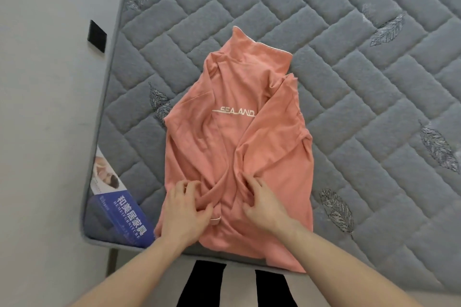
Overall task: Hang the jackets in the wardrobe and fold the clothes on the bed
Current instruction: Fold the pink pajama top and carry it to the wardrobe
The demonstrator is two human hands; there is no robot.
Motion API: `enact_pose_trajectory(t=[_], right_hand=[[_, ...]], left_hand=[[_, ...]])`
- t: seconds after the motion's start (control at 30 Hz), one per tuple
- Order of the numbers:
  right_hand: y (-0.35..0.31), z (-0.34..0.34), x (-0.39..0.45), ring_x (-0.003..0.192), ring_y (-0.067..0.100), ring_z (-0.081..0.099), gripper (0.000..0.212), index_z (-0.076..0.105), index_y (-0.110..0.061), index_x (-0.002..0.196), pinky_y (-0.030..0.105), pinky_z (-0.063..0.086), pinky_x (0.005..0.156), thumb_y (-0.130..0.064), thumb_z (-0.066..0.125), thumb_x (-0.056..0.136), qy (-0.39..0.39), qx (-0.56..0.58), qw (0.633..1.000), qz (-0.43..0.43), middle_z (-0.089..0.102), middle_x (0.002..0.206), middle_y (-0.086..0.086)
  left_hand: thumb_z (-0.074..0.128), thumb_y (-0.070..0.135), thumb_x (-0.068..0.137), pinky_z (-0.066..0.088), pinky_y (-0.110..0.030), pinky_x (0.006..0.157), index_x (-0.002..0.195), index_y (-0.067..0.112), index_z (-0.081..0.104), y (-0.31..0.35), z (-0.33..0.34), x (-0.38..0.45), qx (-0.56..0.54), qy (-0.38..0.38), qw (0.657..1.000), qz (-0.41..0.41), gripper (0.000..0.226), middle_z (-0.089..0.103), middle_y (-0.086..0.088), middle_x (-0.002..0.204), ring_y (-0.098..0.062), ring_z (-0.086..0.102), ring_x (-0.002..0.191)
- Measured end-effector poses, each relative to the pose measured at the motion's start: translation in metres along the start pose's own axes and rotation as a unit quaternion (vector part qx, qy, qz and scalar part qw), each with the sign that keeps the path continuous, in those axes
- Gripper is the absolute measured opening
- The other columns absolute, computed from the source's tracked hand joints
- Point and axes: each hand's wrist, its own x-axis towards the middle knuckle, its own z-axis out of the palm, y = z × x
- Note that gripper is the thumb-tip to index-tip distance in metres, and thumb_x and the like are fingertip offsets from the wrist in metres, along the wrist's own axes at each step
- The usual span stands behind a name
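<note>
The salmon shirt (239, 137) lies on the mattress (361, 82), its long axis running straight away from me, collar at the far end. My left hand (185, 209) and right hand (262, 203) each pinch cloth at the near hem, equally close.

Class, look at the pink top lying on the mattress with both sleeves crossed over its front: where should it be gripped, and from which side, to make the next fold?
Probably the near hem of the pink top, from the bed's near edge, one grip at each corner. That hem overhangs the mattress edge, and both hands are already there.
</note>
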Motion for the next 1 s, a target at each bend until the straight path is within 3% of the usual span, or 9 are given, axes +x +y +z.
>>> enact_pose_trajectory(t=[0.1,0.2,0.37,0.5,0.6,0.73,0.87,0.93,1.0], right_hand=[[0.016,0.013,-0.027,0.119,0.006,0.055,0.065,0.048,-0.034,0.146,0.028,0.048,0.101,-0.021,0.069,0.086,0.17,0.056,0.984,-0.006,0.045,0.14,-0.014],[0.044,0.022,-0.058,0.109,0.016,0.057,0.053,0.056,-0.032,0.13,0.039,0.05,0.093,-0.027,0.078,0.082,0.3,0.019,0.953,0.041,0.05,0.122,-0.009],[0.07,0.052,-0.088,0.086,0.009,0.062,0.031,0.065,-0.029,0.116,0.045,0.055,0.085,-0.026,0.078,0.088,0.241,0.054,0.964,0.098,0.057,0.102,-0.012],[0.059,0.063,-0.079,0.079,0.004,0.06,0.012,0.067,-0.033,0.095,0.032,0.05,0.076,-0.029,0.073,0.084,0.2,0.037,0.974,0.104,0.062,0.091,-0.016],[0.044,0.03,-0.048,0.072,0.011,0.058,0.015,0.058,-0.031,0.077,0.034,0.042,0.066,-0.025,0.072,0.078,0.321,0.065,0.937,0.12,0.062,0.077,-0.012],[0.032,-0.037,0.0,0.118,0.031,0.053,0.048,0.059,-0.021,0.126,0.047,0.043,0.103,-0.023,0.075,0.08,0.39,0.08,0.907,0.139,0.057,0.123,0.006],[0.03,-0.087,0.038,0.145,0.028,0.039,0.091,0.035,-0.02,0.157,0.046,0.03,0.122,-0.042,0.081,0.081,0.341,0.119,0.92,0.154,0.042,0.154,0.011],[0.026,-0.103,0.058,0.145,0.023,0.043,0.102,0.028,-0.021,0.161,0.043,0.033,0.121,-0.051,0.082,0.08,0.303,0.182,0.921,0.162,0.04,0.16,0.006],[0.021,-0.113,0.073,0.135,0.018,0.054,0.083,0.044,-0.023,0.154,0.037,0.043,0.114,-0.049,0.08,0.084,0.281,0.243,0.915,0.156,0.051,0.152,0.0]], left_hand=[[0.075,0.042,0.079,0.045,-0.038,0.089,0.117,0.026,0.054,-0.021,0.015,-0.025,-0.036,-0.039,0.998,-0.027,0.047,0.05,0.006,0.115,-0.02,0.052,0.108],[0.06,0.014,0.086,0.049,-0.036,0.078,0.098,0.032,0.052,-0.024,0.018,-0.038,-0.128,-0.095,0.987,-0.022,0.024,0.056,0.016,0.099,-0.01,0.06,0.088],[0.054,0.015,0.089,0.049,-0.031,0.077,0.103,0.034,0.057,-0.003,0.027,-0.047,-0.155,-0.121,0.977,0.078,0.024,0.05,0.018,0.103,-0.006,0.056,0.084],[0.063,0.043,0.087,0.052,-0.036,0.094,0.12,0.038,0.063,0.004,0.023,-0.029,-0.079,-0.3,0.947,0.083,0.034,0.06,0.02,0.112,-0.004,0.062,0.098],[0.064,0.04,0.082,0.054,-0.035,0.088,0.103,0.035,0.068,0.008,-0.003,0.026,-0.12,-0.154,0.98,0.047,0.022,0.062,0.019,0.1,0.001,0.061,0.089],[0.075,0.034,0.08,0.041,-0.04,0.109,0.135,0.023,0.054,-0.007,-0.05,0.117,-0.136,0.087,0.982,-0.092,0.06,0.045,-0.003,0.135,-0.024,0.049,0.125],[0.08,0.054,0.077,0.028,-0.049,0.12,0.16,0.029,0.021,-0.013,-0.061,0.171,-0.093,0.007,0.982,-0.165,0.105,0.022,-0.008,0.161,-0.037,0.028,0.146],[0.078,0.052,0.081,0.036,-0.045,0.117,0.155,0.029,0.033,-0.003,-0.055,0.187,-0.149,0.003,0.977,-0.154,0.089,0.04,-0.006,0.154,-0.033,0.041,0.142],[0.074,0.041,0.087,0.047,-0.033,0.097,0.122,0.029,0.063,0.014,-0.052,0.198,-0.27,0.03,0.955,-0.122,0.039,0.066,0.005,0.12,-0.022,0.062,0.119]])
